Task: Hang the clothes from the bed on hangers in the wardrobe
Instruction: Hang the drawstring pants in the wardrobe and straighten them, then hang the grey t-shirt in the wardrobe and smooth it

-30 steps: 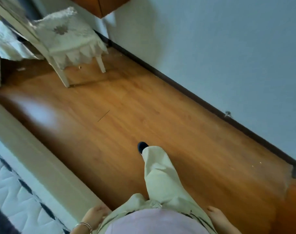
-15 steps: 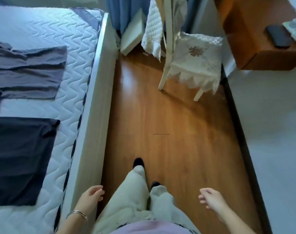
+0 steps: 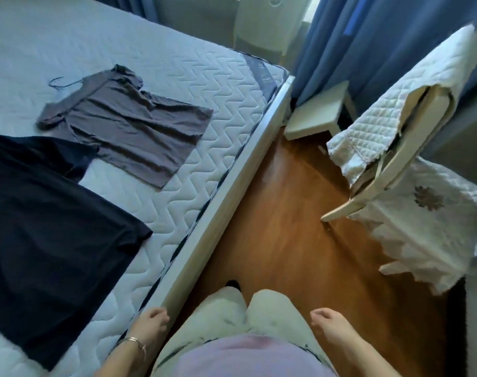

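Grey shirt (image 3: 128, 126): thin, soft knit, short-sleeved, spread flat and slightly creased on the bed, its hem toward the bed's edge; a thin dark wire hanger (image 3: 61, 83) pokes out at the collar.
Dark garment (image 3: 46, 219): navy-black, matte, heavier cloth, laid flat just beside the grey shirt, one sleeve overlapping that shirt's lower corner.
Mattress (image 3: 204, 85): bare, white, quilted in a zigzag stitch, with a dark piped border along its side.
Bed frame (image 3: 226, 210): smooth, pale, straight rail running along the mattress edge.
Left hand (image 3: 150, 326): empty, fingers loosely curled, hanging over the bed rail's near end; a thin metal bangle (image 3: 132, 342) circles the wrist.
Right hand (image 3: 331, 326): empty, fingers relaxed and bent, hanging above the floor, well apart from the clothes.
Legs: loose cream trousers (image 3: 242, 314), a dark toe showing.
Floor (image 3: 286, 227): glossy orange-brown wood.
Chair (image 3: 389, 170): cream frame, tilted in view, draped in white diamond-quilted covers with scalloped edges and an embroidered flower.
Stool (image 3: 317, 111): low, white, flat-topped, by the blue curtains (image 3: 368, 36).
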{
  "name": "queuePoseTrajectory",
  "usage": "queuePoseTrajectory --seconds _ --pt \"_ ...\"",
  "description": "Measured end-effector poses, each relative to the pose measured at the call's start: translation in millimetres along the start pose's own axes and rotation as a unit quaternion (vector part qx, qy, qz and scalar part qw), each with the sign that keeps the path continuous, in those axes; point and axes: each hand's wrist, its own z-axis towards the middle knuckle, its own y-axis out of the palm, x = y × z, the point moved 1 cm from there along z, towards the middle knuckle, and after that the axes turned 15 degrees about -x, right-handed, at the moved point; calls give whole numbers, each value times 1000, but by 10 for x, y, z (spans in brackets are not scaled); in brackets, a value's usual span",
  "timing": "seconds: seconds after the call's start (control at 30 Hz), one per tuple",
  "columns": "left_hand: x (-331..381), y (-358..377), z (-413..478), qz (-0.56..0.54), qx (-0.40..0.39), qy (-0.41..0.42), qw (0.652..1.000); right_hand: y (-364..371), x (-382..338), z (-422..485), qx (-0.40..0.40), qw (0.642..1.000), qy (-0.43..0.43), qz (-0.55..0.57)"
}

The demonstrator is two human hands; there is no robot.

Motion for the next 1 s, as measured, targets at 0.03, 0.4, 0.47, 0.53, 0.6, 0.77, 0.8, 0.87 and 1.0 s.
queuePoseTrajectory --seconds 0.03,0.4,0.47,0.53,0.6,0.77,0.8,0.87,1.0 --pt "294 61 -54 10 -12 18 1000 -66 -143 55 -4 999 3 -35" --pt "896 -8 533 -147 86 -124 978 -1107 -1717 1201 -59 984 34 -167" --pt "905 81 551 -189 104 -166 962 -1348 -2116 1475 -65 978 23 -194" --pt "1142 257 641 -253 100 -197 942 -1656 -2550 1741 -67 969 11 -239" --pt "1594 440 696 -304 89 -200 927 -1968 -2975 1962 -67 961 2 -269" --pt "2618 614 957 -289 54 -62 954 -2372 -4118 2246 -50 955 -15 -292" --pt "2764 597 986 -285 60 -40 956 -2355 -4318 2294 -51 952 -21 -300" --pt "2951 561 1047 -280 78 -16 957 -2215 -4659 2366 -72 948 -44 -306" --pt "2832 480 1148 -281 81 -43 955 -1739 -5026 2450 -104 942 -87 -308"
